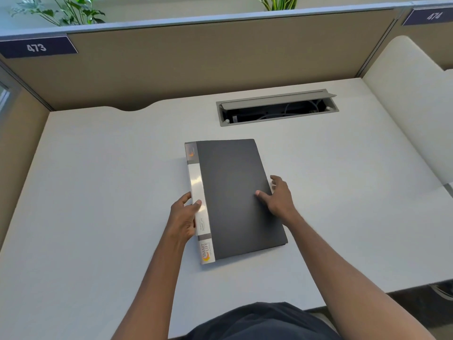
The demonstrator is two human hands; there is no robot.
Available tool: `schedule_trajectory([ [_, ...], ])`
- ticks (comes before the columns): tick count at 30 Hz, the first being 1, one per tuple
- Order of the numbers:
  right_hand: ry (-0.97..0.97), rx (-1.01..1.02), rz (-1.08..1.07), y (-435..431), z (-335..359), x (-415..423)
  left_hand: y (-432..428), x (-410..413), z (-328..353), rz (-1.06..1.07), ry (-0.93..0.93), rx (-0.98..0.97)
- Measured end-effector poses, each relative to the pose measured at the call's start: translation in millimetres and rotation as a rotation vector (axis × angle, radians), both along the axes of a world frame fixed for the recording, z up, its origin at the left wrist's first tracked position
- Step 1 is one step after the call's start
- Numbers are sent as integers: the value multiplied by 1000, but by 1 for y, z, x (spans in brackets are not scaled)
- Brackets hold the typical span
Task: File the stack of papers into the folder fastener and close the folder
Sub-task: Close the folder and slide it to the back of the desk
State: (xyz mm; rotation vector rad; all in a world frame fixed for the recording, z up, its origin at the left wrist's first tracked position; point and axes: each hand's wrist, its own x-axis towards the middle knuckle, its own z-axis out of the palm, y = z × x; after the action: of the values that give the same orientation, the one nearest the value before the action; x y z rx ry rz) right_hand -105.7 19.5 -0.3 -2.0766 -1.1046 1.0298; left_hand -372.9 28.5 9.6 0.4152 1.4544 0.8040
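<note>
A closed dark folder [235, 197] is seen flat on the desk [98, 168], its long axis running from 11 to 5 o'clock. The spine at 9 o'clock is pinched by the left hand [182, 218]. The right hand [277, 196] is spread at the free edge, at 3 o'clock, nearer for opening; no papers are visible.

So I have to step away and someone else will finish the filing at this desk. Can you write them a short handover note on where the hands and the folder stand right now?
Left hand: grips the folder's spine edge, thumb on the white label strip.
Right hand: open, thumb lying on the cover, fingers curled at the folder's right edge.
Folder: shut, flat on the desk, spine to the left, nearer than the open cable hatch.
Papers: none in view; whether they are inside the folder cannot be told.
Done: the folder is closed.
Left: open it to check that the papers are on the fastener; if so, nothing remains.
</note>
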Motion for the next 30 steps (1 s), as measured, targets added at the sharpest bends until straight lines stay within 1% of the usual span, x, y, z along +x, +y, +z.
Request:
schedule_trajectory([
  [4, 240, -3, -50, 2, 1, 9, 0, -1, -5, 22, -38, -22],
  [7, 267, 15, -78, 3, -2, 9, 1, -2, -8, 9, -13, 8],
  [10, 229, 13, -72, 7, 0, 2, 6, -2, -10, -19, 70, 73],
  [15, 87, 59, 1, 35, 10, -24, 24, -13, -10, -22, 280, 228],
  [18, 12, 72, 36, 62, 12, -44, 42, -28, -11, -37, 424, 263],
  [20, -20, 88, 59, 81, 14, -57, 57, -38, -9, -24, 486, 273],
  [30, -7, 95, 107, 171, 26, -111, 159, -81, 6, -7, 676, 315],
])
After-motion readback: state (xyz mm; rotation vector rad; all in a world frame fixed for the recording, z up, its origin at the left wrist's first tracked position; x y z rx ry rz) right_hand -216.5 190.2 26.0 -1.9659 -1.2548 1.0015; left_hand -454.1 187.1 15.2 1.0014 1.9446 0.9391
